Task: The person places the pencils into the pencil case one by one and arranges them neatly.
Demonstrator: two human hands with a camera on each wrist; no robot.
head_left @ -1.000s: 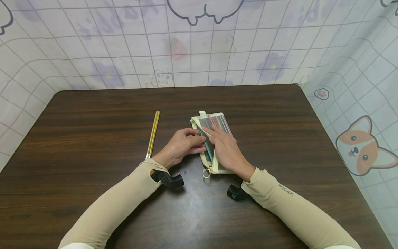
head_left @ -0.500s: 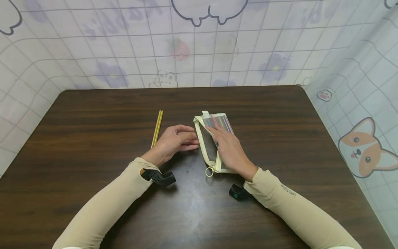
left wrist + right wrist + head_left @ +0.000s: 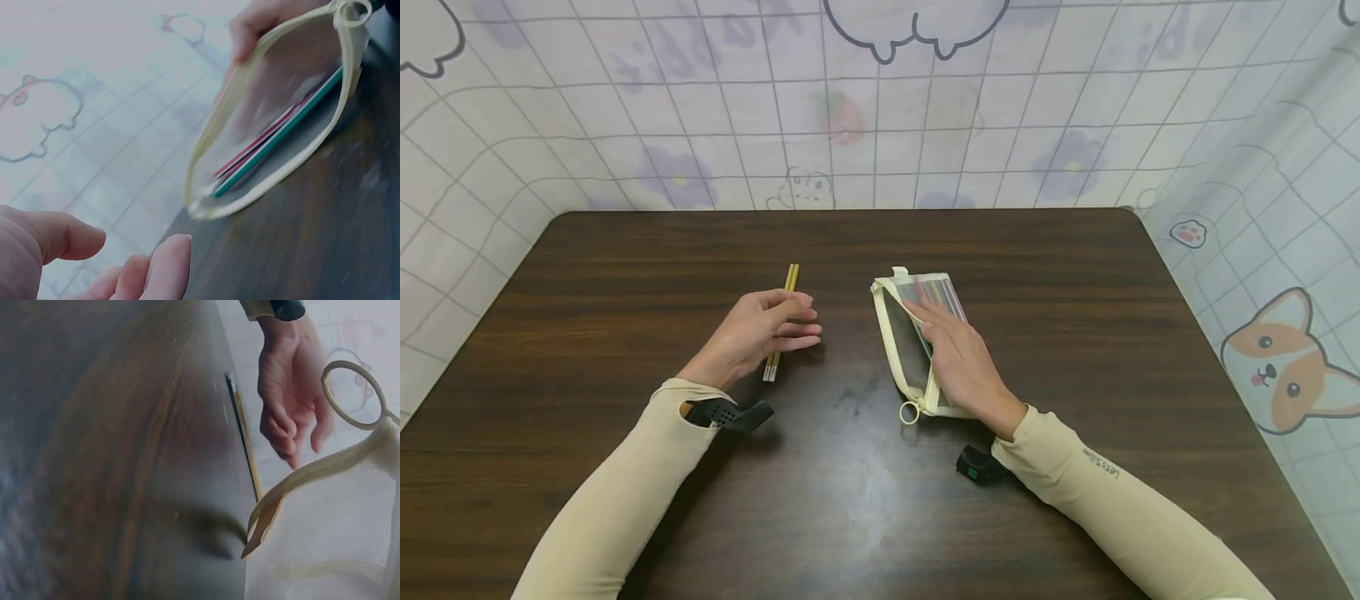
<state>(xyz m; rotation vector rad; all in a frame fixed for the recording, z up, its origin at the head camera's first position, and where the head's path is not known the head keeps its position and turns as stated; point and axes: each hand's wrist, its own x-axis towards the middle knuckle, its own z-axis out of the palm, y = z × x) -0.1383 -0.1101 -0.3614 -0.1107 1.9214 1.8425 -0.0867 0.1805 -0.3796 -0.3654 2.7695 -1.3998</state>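
Observation:
Two yellow pencils (image 3: 793,279) lie side by side on the table, left of the pouch. Directly above them in the head view is my left hand (image 3: 752,332), its fingers loosely bent and holding nothing; it covers the pencils' middle. A cream-edged, see-through pencil case (image 3: 891,346) lies to the right with its zip side gaping. Through that mouth, the left wrist view shows a green pencil (image 3: 278,134) and a few others inside. My right hand (image 3: 966,362) rests on the case's upper face with fingers extended; its thumb is hidden.
A ring zip pull (image 3: 909,412) hangs at the case's near corner. The dark wooden table (image 3: 1037,267) ends at a grid-patterned cloth (image 3: 925,125) behind and at the sides. A black wrist camera (image 3: 730,412) sits under my left wrist.
My left hand has come out of the pencil case's mouth and travelled left to the yellow pencils. A teal pencil it was at is now inside. My right hand stays on the case.

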